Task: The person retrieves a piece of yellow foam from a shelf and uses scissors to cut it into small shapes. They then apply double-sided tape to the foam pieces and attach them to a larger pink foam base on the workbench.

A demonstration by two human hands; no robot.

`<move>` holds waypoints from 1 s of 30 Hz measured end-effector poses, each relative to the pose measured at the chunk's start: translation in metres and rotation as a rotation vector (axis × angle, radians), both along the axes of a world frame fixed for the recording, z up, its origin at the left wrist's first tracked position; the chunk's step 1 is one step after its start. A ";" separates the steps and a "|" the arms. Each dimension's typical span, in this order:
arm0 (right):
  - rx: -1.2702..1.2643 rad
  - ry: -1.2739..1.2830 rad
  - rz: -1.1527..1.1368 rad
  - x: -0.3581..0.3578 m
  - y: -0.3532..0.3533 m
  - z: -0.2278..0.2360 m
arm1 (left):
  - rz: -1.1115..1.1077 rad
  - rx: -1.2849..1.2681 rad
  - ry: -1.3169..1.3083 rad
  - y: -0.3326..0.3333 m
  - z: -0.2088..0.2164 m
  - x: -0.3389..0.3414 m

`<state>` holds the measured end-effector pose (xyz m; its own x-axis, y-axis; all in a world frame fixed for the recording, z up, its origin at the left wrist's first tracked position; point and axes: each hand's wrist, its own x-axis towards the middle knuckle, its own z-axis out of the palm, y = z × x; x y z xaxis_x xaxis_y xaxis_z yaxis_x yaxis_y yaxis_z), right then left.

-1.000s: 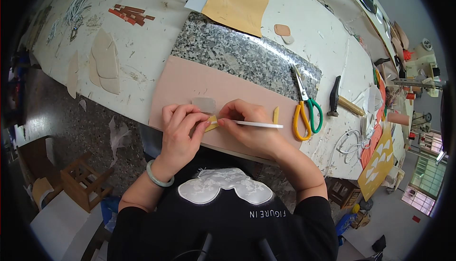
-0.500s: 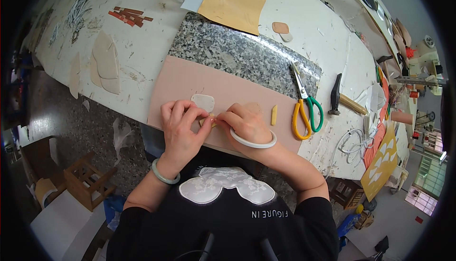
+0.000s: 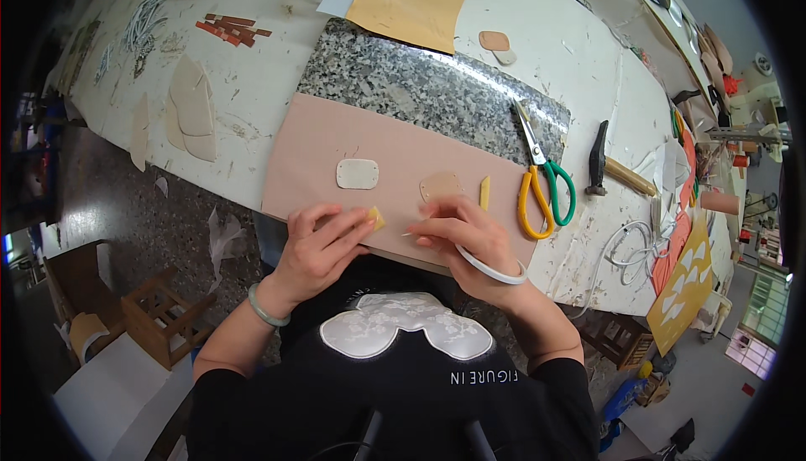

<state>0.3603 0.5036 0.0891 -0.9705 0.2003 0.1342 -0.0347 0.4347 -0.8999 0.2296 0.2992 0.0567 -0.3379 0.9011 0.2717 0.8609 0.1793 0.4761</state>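
My left hand (image 3: 317,247) pinches a small yellow piece (image 3: 376,219) between thumb and fingers, low over the pink sheet (image 3: 327,132). My right hand (image 3: 463,234) is a little way to its right, fingers drawn together, with a thin pale tip showing at them; what it is cannot be made out. Just beyond my left hand lies a white rounded patch (image 3: 358,174) with small holes near its corners. A beige patch (image 3: 438,185) is partly hidden behind my right fingers. To its right rests a narrow yellow strip (image 3: 484,193).
Scissors (image 3: 541,192) with yellow and green handles lie across the sheet's right end and a granite slab (image 3: 403,70). Further right are a hammer (image 3: 625,174) and white cord (image 3: 625,247). Tan sheet material (image 3: 411,3) covers the slab's far edge. Brown strips (image 3: 235,30) lie far left.
My hands have moved apart, the right one going rightward off the yellow piece. That piece stays in my left hand, and the white patch is now fully uncovered.
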 end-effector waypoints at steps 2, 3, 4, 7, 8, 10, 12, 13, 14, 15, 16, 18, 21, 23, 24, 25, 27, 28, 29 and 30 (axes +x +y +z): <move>-0.098 -0.012 0.011 -0.004 -0.001 0.003 | -0.041 0.122 0.018 -0.006 -0.008 -0.001; -0.109 -0.029 0.050 -0.005 -0.001 0.006 | 0.016 0.134 -0.150 -0.006 -0.006 0.000; -0.120 -0.047 0.088 -0.006 0.000 0.010 | 0.073 0.145 -0.317 -0.005 0.000 0.003; -0.221 -0.082 0.170 -0.007 0.000 0.016 | 0.272 0.167 -1.157 0.006 0.019 0.008; -0.264 -0.091 0.192 -0.007 0.000 0.018 | 0.339 0.167 -1.494 0.011 0.026 0.008; -0.362 -0.178 0.104 -0.009 -0.003 0.024 | 0.299 0.181 -1.565 0.018 0.033 0.009; -0.398 -0.207 0.027 -0.008 -0.007 0.024 | 0.277 0.157 -1.544 0.025 0.034 0.009; -0.385 -0.192 -0.003 -0.007 -0.010 0.020 | 0.264 0.155 -1.590 0.027 0.035 0.009; -0.374 -0.176 -0.032 -0.005 -0.011 0.015 | 0.252 0.151 -1.634 0.029 0.036 0.008; -0.367 -0.160 -0.050 -0.005 -0.010 0.012 | 0.241 0.146 -1.678 0.031 0.037 0.008; -0.360 -0.144 -0.068 -0.004 -0.010 0.009 | 0.215 0.156 -1.719 0.031 0.036 0.007; -0.350 -0.119 -0.095 -0.003 -0.009 0.008 | 0.163 0.174 -1.799 0.031 0.035 0.006; -0.342 -0.113 -0.108 -0.001 -0.009 0.008 | 0.188 0.127 -1.726 0.034 0.038 0.008; -0.339 -0.130 -0.100 0.001 -0.008 0.008 | 0.190 0.098 -1.635 0.037 0.043 0.011; -0.321 -0.124 -0.104 0.000 -0.007 0.007 | 0.191 0.083 -1.589 0.039 0.045 0.012; -0.303 -0.118 -0.107 0.000 -0.007 0.006 | 0.199 0.095 -1.575 0.041 0.045 0.013; -0.245 -0.124 -0.127 0.002 -0.007 0.008 | 0.224 0.115 -1.556 0.042 0.041 0.016; -0.202 -0.130 -0.144 0.003 -0.006 0.013 | 0.224 0.124 -1.546 0.042 0.040 0.017; -0.159 -0.136 -0.157 0.003 -0.004 0.016 | 0.226 0.138 -1.534 0.041 0.038 0.018; -0.117 -0.097 -0.146 0.005 -0.001 0.016 | 0.228 0.151 -1.521 0.041 0.037 0.019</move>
<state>0.3650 0.5025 0.1052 -0.9373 0.3483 0.0092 0.1100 0.3207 -0.9408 0.2484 0.3400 0.0936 -0.4927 0.7904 -0.3641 -0.4753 0.1061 0.8734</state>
